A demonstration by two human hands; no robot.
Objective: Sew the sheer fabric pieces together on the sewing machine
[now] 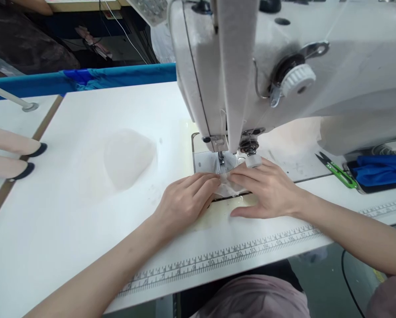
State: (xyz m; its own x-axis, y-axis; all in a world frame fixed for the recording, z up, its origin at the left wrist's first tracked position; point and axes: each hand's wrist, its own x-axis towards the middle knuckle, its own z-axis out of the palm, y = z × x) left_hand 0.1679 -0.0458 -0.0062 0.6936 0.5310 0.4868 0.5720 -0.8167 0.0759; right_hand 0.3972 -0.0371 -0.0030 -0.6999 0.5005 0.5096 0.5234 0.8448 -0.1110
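Observation:
A piece of thin, sheer white fabric [225, 190] lies under the presser foot [221, 160] of a white sewing machine [204, 79]. My left hand [188, 196] is at the fabric's left side, its fingers pressed together and closed on the edge beside the foot. My right hand [267, 187] lies on the fabric's right side with the fingers stretched flat and the thumb spread toward me. Part of the fabric is hidden under both hands. The machine's lower parts cover some right fingertips.
A pale sheer piece [130, 159] lies on the white table [85, 221] at left. Two pale pink tubes with dark ends [12, 154] reach in from the left edge. Green thread snips [340, 172] and blue cloth [383, 170] are at right. A printed ruler [218, 260] runs along the front edge.

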